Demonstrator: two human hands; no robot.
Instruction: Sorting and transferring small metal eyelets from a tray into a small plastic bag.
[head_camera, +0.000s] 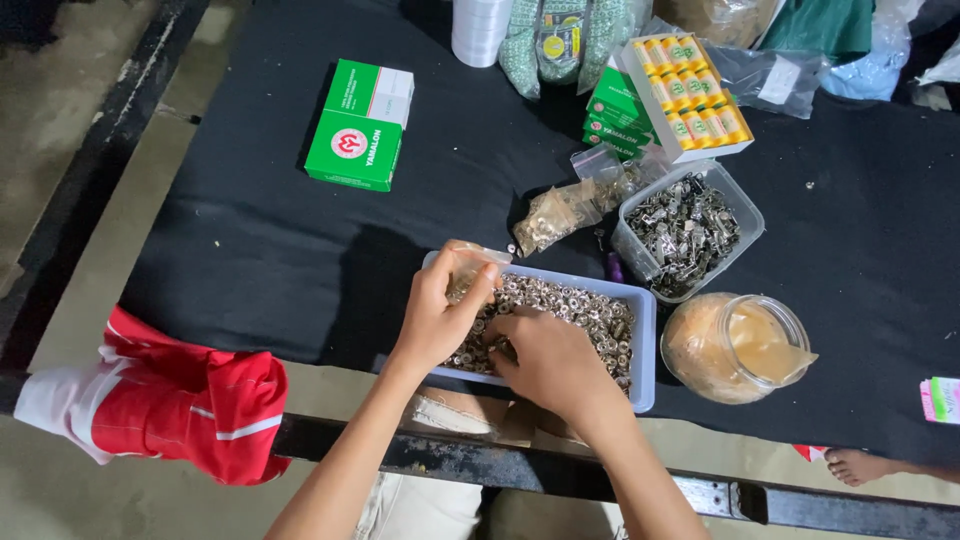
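Head view, item one: I see my left hand (437, 315) pinching a small clear bag (470, 268), right hand (553, 358) closed on metal rings (585, 305) in the tray (644, 350); tilted bag risks spilling onto the counter (250, 240).

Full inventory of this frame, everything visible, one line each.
table cloth: 1, black, covers the table
rectangular tray of metal rings: 1, clear, silver contents, front centre
square tub of metal clips: 1, clear, right of centre
small bags of metal parts: a few, clear, behind the tray
jar: 1, clear with orange bag inside, right of the tray
green boxes: 2, green and white, back left
box of yellow spools: 1, white, back right
green box stack: several, beside the spool box
white roll: 1, back edge
red and white cloth: 1, front left edge
left hand: holds a small clear bag over the tray
right hand: in the rings
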